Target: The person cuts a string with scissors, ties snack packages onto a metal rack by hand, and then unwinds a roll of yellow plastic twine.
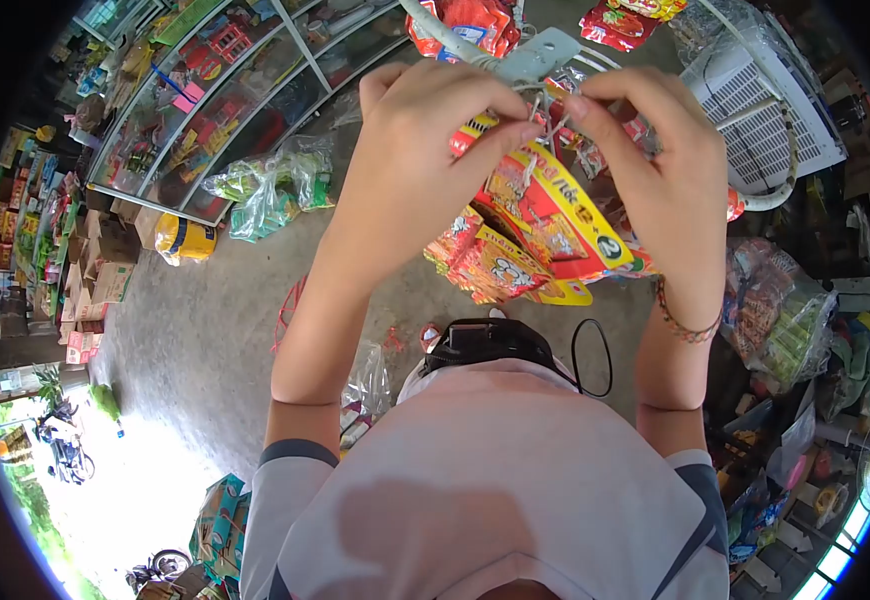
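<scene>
A bunch of red and yellow snack packets (545, 225) hangs from thin string (553, 118) below a curved white metal rack (445, 35). My left hand (430, 140) is at the string's left side, thumb and index finger pinched together near the top of the packets. On the right, my right hand (650, 130) pinches at the string with thumb and index finger. Both hands are close together, a small gap between their fingertips. A pale metal plate (540, 55) with holes sits just above them on the rack.
More red packets (465, 25) hang at the top. A glass display case (205, 110) stands upper left, with plastic bags (270, 185) beside it. A white slatted unit (765, 120) is upper right, with bagged goods (775, 310) below. Cartons (100, 260) line the far left.
</scene>
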The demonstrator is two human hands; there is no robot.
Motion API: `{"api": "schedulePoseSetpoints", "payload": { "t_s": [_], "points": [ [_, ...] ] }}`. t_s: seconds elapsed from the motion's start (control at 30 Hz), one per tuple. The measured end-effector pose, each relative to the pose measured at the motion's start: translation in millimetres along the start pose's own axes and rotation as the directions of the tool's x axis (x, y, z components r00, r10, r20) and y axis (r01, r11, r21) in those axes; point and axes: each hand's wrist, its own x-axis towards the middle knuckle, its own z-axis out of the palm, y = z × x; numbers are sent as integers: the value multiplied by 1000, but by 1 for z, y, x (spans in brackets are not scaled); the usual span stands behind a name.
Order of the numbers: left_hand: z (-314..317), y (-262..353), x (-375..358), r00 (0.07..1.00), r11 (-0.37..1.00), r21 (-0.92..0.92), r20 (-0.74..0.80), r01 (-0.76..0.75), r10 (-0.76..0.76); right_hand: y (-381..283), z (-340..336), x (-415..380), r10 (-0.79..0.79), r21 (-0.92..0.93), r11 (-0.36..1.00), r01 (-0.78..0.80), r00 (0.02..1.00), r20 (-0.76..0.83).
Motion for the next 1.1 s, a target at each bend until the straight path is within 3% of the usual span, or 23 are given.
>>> {"api": "schedulePoseSetpoints", "payload": {
  "t_s": [0.23, 0.3, 0.4, 0.43, 0.5, 0.6, 0.7, 0.73, 0.83, 0.97, 1.1],
  "points": [
    [15, -8, 6, 999, 996, -84, 41, 35, -32, -3, 8, -1, 6, -111, 994, -1, 999, 38],
    [19, -11, 2, 1000, 987, -162, -1, 24, -25, -2, 5, -7, -61, -146, 987, 64, 998, 30],
    [15, -4, -9, 995, 982, -179, -85, -67, 52, -25, 1, -26, -36, -90, 995, 36, 999, -5],
    [10, 1, -14, 988, 980, -165, -119, -112, 93, -36, -1, -35, 50, -19, 999, -49, 999, 16],
    [0, 10, -31, 998, 992, -114, -31, -58, 55, -50, -4, -55, 189, 95, 976, -196, 979, 83],
    [4, 16, -57, 999, 980, -195, 1, 44, -45, -47, -8, -82, 292, 178, 923, -340, 924, 248],
    [15, 15, -60, 994, 961, -259, -28, 95, -106, -43, 0, -91, 327, 68, 935, -348, 919, 220],
    [17, 15, -56, 993, 958, -269, -42, 96, -111, -44, 5, -89, 391, 128, 898, -420, 898, 203],
    [20, 19, -41, 992, 964, -254, -75, 77, -100, -27, 9, -75, 543, 385, 650, -655, 755, 368],
    [24, 26, -21, 995, 988, -151, -81, 40, -53, -8, 17, -64, 540, 589, 528, -611, 777, 323],
    [32, 30, -9, 992, 992, -108, -96, 67, -78, -17, 38, -66, 615, 761, 421, -494, 772, 160]
  ]
}}
